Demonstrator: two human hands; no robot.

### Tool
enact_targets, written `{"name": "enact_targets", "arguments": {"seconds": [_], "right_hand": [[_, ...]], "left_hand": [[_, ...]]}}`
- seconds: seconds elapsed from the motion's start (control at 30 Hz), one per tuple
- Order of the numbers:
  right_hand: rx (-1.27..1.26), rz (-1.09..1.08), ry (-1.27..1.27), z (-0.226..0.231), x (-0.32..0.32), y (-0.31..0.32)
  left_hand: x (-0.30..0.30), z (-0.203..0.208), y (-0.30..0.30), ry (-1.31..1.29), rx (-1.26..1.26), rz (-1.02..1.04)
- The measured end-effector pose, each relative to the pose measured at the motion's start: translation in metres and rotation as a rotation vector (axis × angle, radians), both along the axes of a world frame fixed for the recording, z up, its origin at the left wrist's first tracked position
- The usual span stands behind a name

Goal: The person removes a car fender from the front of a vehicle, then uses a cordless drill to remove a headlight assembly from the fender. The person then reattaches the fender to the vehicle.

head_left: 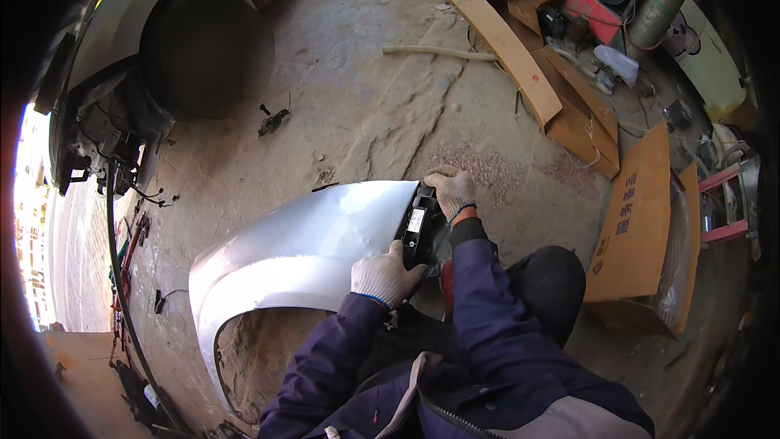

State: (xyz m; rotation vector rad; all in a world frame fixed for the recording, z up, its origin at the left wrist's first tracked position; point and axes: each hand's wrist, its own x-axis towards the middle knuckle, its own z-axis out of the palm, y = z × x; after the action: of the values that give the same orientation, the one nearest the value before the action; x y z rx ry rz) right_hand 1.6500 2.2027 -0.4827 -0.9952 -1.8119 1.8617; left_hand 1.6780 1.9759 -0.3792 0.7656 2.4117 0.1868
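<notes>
A silver car fender [301,228] lies in front of me, its wheel arch curving toward the lower left. Along its right edge runs a black plastic bracket [416,223] with a white label. My left hand [386,278], in a pale knit glove, is closed at the near corner of the fender, thumb on top by the bracket; its fingertips are partly hidden. At the far end of the bracket, my gloved right hand [452,192] is closed with its fingertips on the black piece.
A car with a dark wheel [207,49] stands at the upper left, wires hanging from its open front. Opened cardboard boxes [630,236] lie to the right, near a pink-red frame [723,203]. A small black part [273,120] and a pale stick [439,51] lie on the concrete floor.
</notes>
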Motion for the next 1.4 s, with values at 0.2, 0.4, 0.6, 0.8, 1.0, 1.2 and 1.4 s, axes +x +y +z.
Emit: {"name": "enact_targets", "arguments": {"seconds": [0.2,0.4,0.6,0.8,1.0,1.2,1.4], "right_hand": [[-0.142,-0.058,0.008,-0.015,0.000,0.004],[-0.219,-0.092,-0.080,-0.017,0.012,0.011],[0.148,-0.219,-0.203,0.012,0.015,0.000],[0.451,-0.217,-0.072,0.043,0.083,-0.090],[-0.330,0.098,0.093,0.032,0.118,-0.100],[-0.483,0.170,-0.086,0.015,0.106,-0.099],[-0.469,0.306,-0.180,0.015,0.100,-0.092]], "left_hand": [[0.001,0.004,0.006,-0.011,-0.033,0.090],[-0.010,0.012,0.017,-0.220,0.006,0.150],[-0.010,-0.001,0.001,-0.323,0.189,0.258],[0.005,-0.040,-0.019,-0.344,0.469,0.429],[0.006,-0.052,-0.034,-0.421,0.578,0.428],[0.015,-0.049,-0.041,-0.283,0.679,0.427],[0.013,-0.043,-0.052,0.479,0.608,0.125]]}}
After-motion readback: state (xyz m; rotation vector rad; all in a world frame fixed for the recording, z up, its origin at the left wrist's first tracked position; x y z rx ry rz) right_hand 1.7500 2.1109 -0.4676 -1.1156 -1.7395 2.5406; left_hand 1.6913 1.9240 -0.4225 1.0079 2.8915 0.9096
